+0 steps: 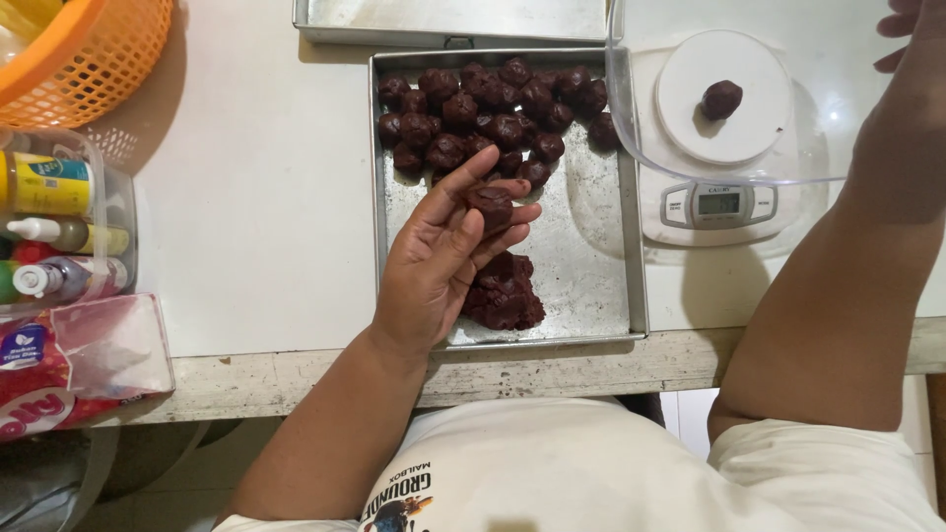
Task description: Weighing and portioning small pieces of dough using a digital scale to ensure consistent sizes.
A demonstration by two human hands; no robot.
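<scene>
From the head view, the metal tray (596, 286) sits near the front edge of the white table (256, 197), and its front rim is almost at this edge. The back part of the tray is full of dark dough balls (483, 113), and a dark dough lump (505, 293) lies near the front rim; between them and at the right side the tray floor is bare. To the left of the tray the table is open until the box of bottles (64, 222) and the orange basket (84, 54). Just right of the tray stands a scale (719, 138) with one ball (721, 99) on its plate, and a clear bowl rim (631, 128) crosses over it. The left hand (443, 261) is above the tray, palm up, fingers (463, 182) loosely curled around a dough piece (490, 205). The right hand (912, 30) reaches far behind the scale, mostly outside the frame; I cannot tell how its fingers are.
</scene>
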